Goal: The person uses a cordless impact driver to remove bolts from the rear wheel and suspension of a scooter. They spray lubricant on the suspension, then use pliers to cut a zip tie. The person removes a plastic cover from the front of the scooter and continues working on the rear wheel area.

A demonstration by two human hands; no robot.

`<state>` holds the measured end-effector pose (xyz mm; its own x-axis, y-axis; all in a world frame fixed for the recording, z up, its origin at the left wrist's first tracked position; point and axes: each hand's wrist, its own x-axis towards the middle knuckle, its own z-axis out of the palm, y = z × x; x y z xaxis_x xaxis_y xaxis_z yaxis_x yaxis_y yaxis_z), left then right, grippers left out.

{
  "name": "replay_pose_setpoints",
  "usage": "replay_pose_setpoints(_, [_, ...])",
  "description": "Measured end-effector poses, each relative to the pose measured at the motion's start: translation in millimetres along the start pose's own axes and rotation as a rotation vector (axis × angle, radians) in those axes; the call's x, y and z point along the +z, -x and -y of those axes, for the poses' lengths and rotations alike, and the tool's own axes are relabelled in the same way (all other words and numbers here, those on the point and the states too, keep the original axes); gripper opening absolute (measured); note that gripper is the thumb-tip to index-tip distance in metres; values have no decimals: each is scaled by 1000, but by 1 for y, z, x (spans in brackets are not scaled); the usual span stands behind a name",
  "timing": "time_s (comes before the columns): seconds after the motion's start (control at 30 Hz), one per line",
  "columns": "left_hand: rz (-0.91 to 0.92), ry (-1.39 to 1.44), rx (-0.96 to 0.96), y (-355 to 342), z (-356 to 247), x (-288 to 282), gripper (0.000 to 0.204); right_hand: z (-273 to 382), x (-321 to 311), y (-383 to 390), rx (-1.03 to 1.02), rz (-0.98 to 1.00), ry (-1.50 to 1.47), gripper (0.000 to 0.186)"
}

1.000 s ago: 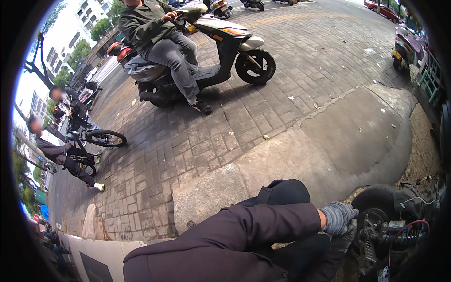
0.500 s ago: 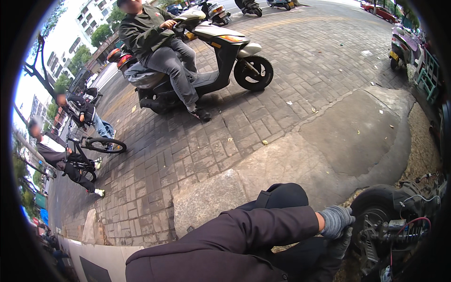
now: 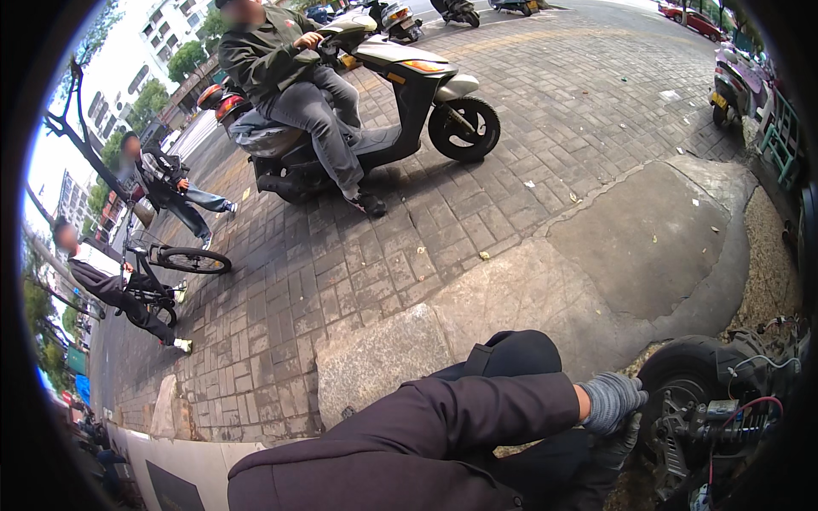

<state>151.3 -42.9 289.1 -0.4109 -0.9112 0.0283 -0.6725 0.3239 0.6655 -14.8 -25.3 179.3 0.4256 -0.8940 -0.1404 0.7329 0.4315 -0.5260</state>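
At the lower right, my left hand (image 3: 615,404) wears a grey knitted glove. Its fingers are curled together beside a small black tyre (image 3: 679,368). Just below it, partly in shadow, is my right hand (image 3: 615,444) in a darker glove. Its fingertips are drawn in close to the left hand, and whatever lies between them is hidden. The wheel belongs to a partly dismantled small scooter-like vehicle (image 3: 724,417) with exposed metal parts. A red wire (image 3: 758,400) and a pale wire (image 3: 771,362) run loose across it.
A person sits on a silver-black scooter (image 3: 383,140) on the brick paving. At left, one person stands with a bicycle (image 3: 192,260) and another person (image 3: 166,187) is walking. My bent knee (image 3: 515,353) is beside a stone slab (image 3: 388,358). A green rack (image 3: 780,145) stands far right.
The person behind the bicycle has stepped to the right and stands more in the open. My hands look almost unmoved at the wheel. The whole view has shifted slightly.
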Motion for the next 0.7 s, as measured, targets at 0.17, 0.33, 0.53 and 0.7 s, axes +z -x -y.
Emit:
replay_pose_setpoints(0.17, [-2, 6, -30, 1, -2, -3, 49, -1, 2, 2, 30, 38, -27, 58])
replay_pose_setpoints(0.33, [-13, -17, -8, 2, -2, -5, 43, 5, 2, 3, 59, 74, -2, 56])
replay_pose_setpoints(0.53, [38, -31, -10, 1, -6, -14, 37, 4, -1, 8, 61, -46, 25, 53])
replay_pose_setpoints(0.7, [113, -1, 6, -1, -8, -22, 32, 4, 10, 9, 127, 153, -68, 55])
